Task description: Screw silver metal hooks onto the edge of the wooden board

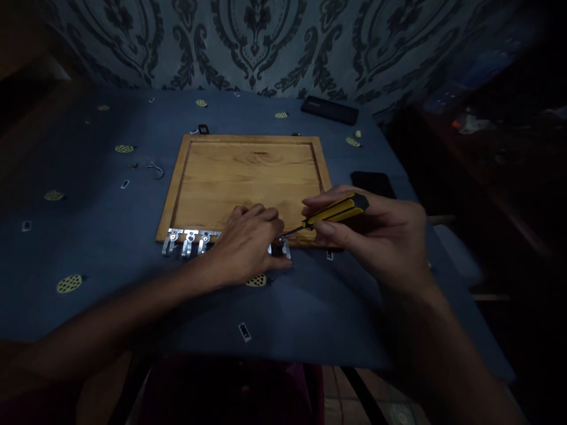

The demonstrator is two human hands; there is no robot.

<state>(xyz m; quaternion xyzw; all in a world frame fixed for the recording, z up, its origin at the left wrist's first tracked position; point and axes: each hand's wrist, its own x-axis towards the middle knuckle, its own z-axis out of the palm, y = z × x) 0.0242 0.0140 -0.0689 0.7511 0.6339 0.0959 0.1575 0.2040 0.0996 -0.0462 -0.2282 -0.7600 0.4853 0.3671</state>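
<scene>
A framed wooden board [252,177] lies flat on the table. Along its near edge runs a metal hook rail [190,235] with several hooks. My left hand [250,245] lies over the rail, fingers curled onto the board and thumb at the rail's near side, covering its middle. In my right hand [376,236], pinched between thumb and fingers, is a yellow and black screwdriver [339,211]. Its shaft slants down to the left, and the tip meets the rail's right end beside my left hand. Whether a screw sits under the tip I cannot tell.
A blue patterned cloth [110,236] covers the table. A loose metal hook [156,171] lies left of the board. At the back right is a black phone-like case [330,110], and another dark flat object [374,183] sits behind my right hand. Patterned fabric [252,47] rises behind the table.
</scene>
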